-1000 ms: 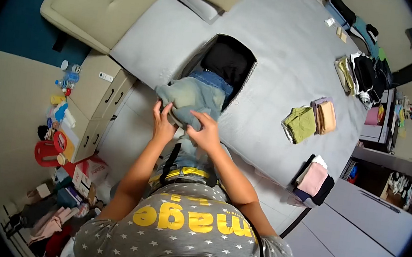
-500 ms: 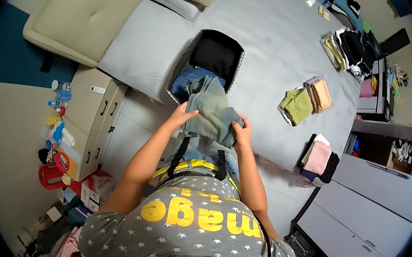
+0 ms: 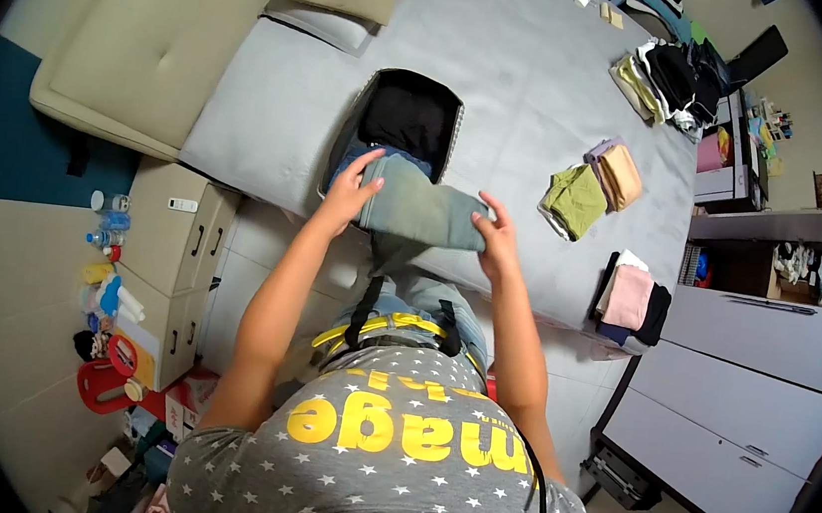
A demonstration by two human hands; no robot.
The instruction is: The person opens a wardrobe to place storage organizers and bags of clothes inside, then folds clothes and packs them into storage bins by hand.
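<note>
1. Head view: the left hand [image 3: 345, 196] gripped one edge of the faded denim [image 3: 416, 205] and the right hand [image 3: 497, 240] the opposite edge, apparently to spread it flat.
2. It hung by the near end of the bin [image 3: 455, 129], whose walls likely penned the black clothing [image 3: 406, 116].

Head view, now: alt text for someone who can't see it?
A person holds a faded blue-gray garment between left grip and right grip, in front of an open bin of dark clothing on a gray bed. Folded clothes lie in stacks to the right.
</note>
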